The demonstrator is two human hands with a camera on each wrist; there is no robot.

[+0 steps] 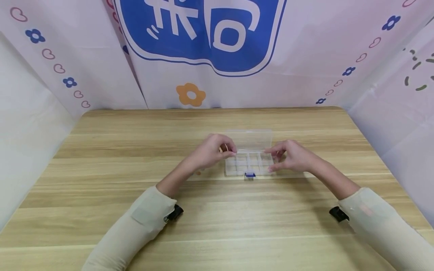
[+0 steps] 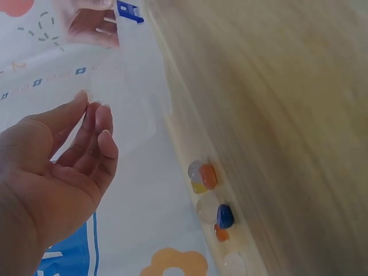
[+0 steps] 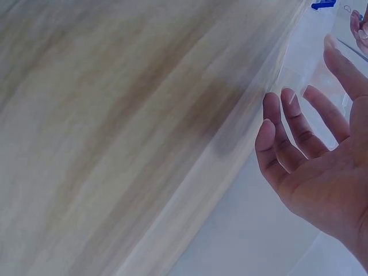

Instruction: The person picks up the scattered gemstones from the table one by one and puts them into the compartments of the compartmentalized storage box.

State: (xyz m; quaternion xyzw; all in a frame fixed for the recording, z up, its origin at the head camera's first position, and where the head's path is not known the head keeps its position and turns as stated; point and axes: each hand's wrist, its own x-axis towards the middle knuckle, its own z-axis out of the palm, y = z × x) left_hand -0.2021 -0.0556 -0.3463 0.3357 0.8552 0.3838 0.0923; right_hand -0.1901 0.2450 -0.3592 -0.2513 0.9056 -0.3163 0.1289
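Observation:
A clear compartment box (image 1: pixel 249 173) lies on the wooden table, its lid (image 1: pixel 254 139) raised at the back and a blue latch (image 1: pixel 250 174) at the front. My left hand (image 1: pixel 215 150) pinches at the back left corner of the box. In the left wrist view my left hand (image 2: pixel 69 155) has thumb and index tips together; anything small between them cannot be made out. My right hand (image 1: pixel 293 156) touches the right side, thumb near the front and index near the back. In the right wrist view the fingers of my right hand (image 3: pixel 322 144) are spread and relaxed.
Several small smooth stones, among them an orange one (image 2: pixel 208 176) and a blue one (image 2: pixel 225 216), lie on the table left of the box, mostly behind my left forearm in the head view. A printed cloth (image 1: pixel 162 86) hangs behind the table (image 1: pixel 237 226).

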